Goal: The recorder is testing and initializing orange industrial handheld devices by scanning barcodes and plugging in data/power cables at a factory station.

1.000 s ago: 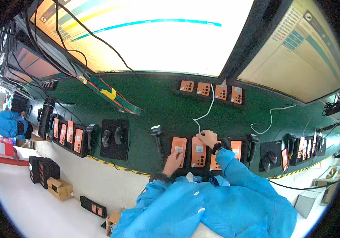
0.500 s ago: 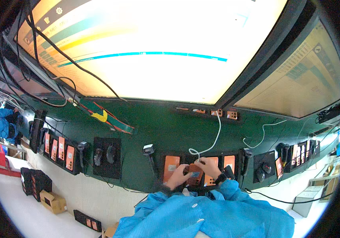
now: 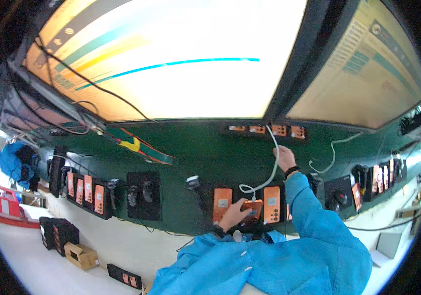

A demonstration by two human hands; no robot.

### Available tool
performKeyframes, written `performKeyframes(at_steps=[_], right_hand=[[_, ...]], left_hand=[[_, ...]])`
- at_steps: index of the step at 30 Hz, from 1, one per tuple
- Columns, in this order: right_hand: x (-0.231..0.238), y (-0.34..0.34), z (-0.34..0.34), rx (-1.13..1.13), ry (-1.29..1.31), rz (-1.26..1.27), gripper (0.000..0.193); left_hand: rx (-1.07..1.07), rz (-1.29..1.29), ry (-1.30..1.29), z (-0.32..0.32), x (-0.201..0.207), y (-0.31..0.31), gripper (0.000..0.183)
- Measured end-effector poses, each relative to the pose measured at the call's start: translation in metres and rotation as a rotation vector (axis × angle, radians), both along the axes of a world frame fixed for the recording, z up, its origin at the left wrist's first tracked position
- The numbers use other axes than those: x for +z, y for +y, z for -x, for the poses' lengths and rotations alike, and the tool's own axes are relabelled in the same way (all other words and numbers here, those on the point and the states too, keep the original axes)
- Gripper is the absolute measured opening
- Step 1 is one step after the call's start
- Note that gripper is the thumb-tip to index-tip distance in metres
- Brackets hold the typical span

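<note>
My left hand point(image 3: 234, 216) is closed on the near edge of an orange phone point(image 3: 253, 210) in front of my body. A white cable point(image 3: 275, 169) meets the top of this phone and runs away across the table. My right hand point(image 3: 285, 158) is farther out, over the green surface, right beside that cable. Its fingers are blurred, so a grip on the cable cannot be made out. Orange phones flank the held one: one to the left point(image 3: 222, 204) and one to the right point(image 3: 271, 204), lying in a black tray.
A large lit monitor point(image 3: 171, 73) and a second monitor point(image 3: 363, 69) stand behind the green mat point(image 3: 196, 157). Several phones point(image 3: 279, 130) lie below them. Handheld scanners point(image 3: 194, 187), a mouse pad point(image 3: 143, 196) and more phone trays line the table. Another person point(image 3: 18, 162) works at far left.
My right hand has left the phone and moved forward and right, up beside the white cable. My left hand stays on the phone, which now shows the cable at its top. The view has shifted slightly.
</note>
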State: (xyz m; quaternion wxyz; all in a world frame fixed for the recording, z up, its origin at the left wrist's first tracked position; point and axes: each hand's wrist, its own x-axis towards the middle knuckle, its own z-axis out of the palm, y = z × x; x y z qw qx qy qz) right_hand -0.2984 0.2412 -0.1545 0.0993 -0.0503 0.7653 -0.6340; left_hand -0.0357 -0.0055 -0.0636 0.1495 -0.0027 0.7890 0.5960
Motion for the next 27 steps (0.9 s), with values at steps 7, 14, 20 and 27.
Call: performKeyframes(at_steps=[7,14,20,27], right_hand=[[-0.016,-0.042,0.056,-0.701,-0.629,1.011,0.006],[-0.123,0.013,0.116,-0.286,0.224,0.200,0.019],[-0.101,0.004,0.114,-0.316,-0.004,0.453,0.031],[0.038,0.022,0.008,-0.781,-0.459,0.792,0.012]], left_hand=[[0.007,0.038,0.073,-0.005,-0.015,-0.013,0.035],[-0.040,-0.057,-0.022,0.033,-0.009,-0.013,0.037],[0.200,0.034,0.074,0.055,-0.049,-0.006,0.040],[0.328,0.255,0.198,0.053,-0.064,-0.006,0.039]])
